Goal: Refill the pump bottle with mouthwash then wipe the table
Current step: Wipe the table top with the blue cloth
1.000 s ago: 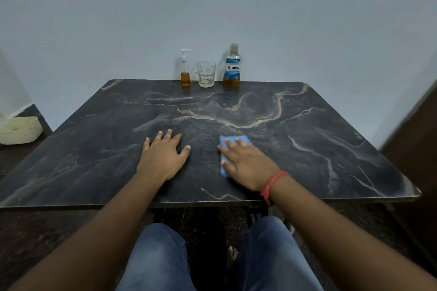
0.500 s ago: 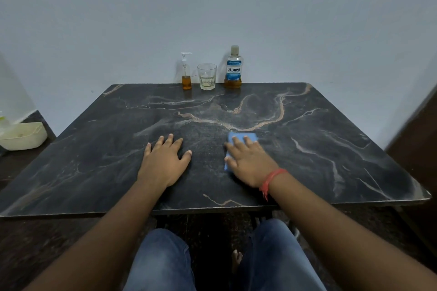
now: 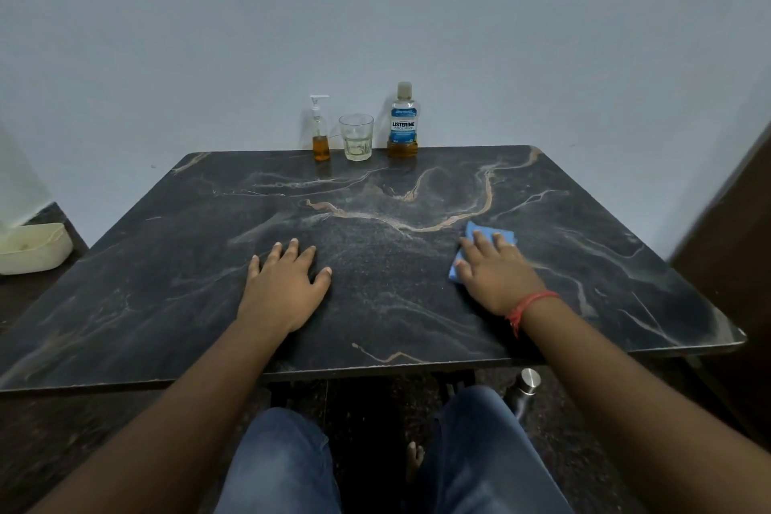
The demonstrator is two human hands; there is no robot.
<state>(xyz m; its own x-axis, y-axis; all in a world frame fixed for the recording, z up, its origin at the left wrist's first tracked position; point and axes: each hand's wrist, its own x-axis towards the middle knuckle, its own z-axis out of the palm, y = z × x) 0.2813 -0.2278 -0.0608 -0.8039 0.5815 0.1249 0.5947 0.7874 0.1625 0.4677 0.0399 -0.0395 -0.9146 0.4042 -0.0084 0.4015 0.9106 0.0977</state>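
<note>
A dark marbled table (image 3: pixel 208 284) fills the view. At its far edge stand a small pump bottle (image 3: pixel 320 136) with amber liquid at the bottom, a clear glass (image 3: pixel 356 137) and a mouthwash bottle (image 3: pixel 403 121) with a blue label and its cap on. My left hand (image 3: pixel 285 288) lies flat on the table near the middle, fingers spread, holding nothing. My right hand (image 3: pixel 496 273) presses flat on a blue cloth (image 3: pixel 471 236) at the right of the table; most of the cloth is hidden under the palm.
A cream tub (image 3: pixel 33 248) sits on the floor at the left. A dark flask with a metal cap (image 3: pixel 526 388) stands on the floor under the table's front edge by my right knee. A dark panel (image 3: pixel 734 230) rises at the right.
My right hand has slid the blue cloth to the right and slightly away from me. My left hand has stayed flat in place.
</note>
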